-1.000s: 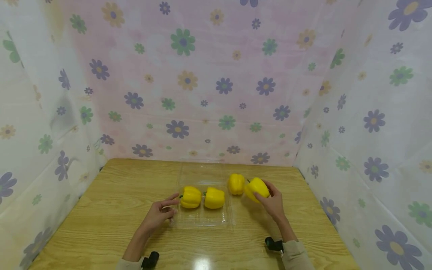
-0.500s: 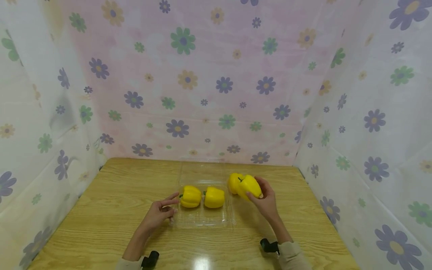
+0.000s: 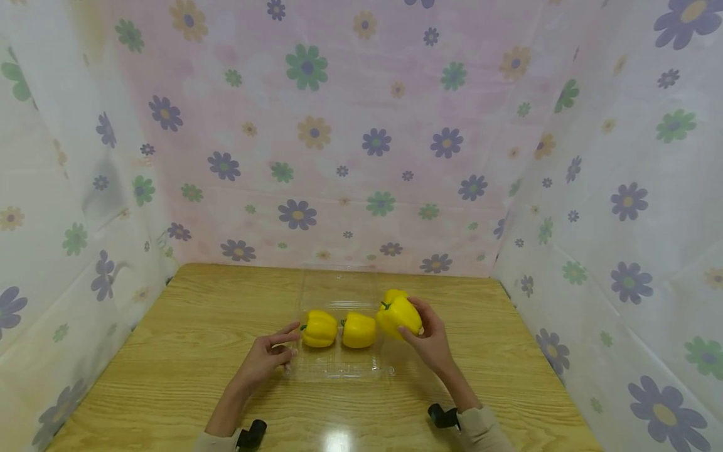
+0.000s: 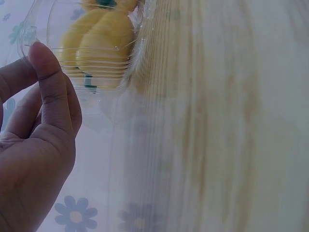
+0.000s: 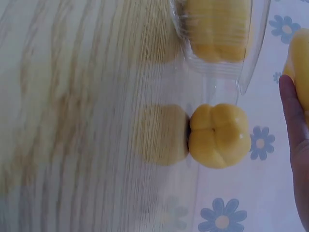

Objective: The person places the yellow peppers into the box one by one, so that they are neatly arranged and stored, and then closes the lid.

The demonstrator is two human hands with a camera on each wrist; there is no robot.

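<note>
A clear plastic container [image 3: 351,371] stands on the table with two yellow bell peppers side by side in it, a left pepper [image 3: 319,329] and a right pepper [image 3: 359,331]. My left hand [image 3: 265,359] pinches the container's left rim between thumb and fingers, as the left wrist view shows. My right hand [image 3: 433,344] grips another yellow bell pepper [image 3: 400,317], its green stem towards the left, raised beside the container's right edge. Behind it, mostly hidden in the head view, a further yellow bell pepper [image 5: 219,135] sits on the table right of the container.
The container's clear lid [image 3: 339,287] lies folded back towards the rear of the wooden table [image 3: 192,339]. Flower-printed curtains [image 3: 339,188] enclose the table at the back and both sides. A black wrist camera [image 3: 251,434] is strapped at each sleeve.
My right hand has carried its pepper leftwards, from right of the table pepper to in front of it, near the container's edge. The left hand stays at the rim.
</note>
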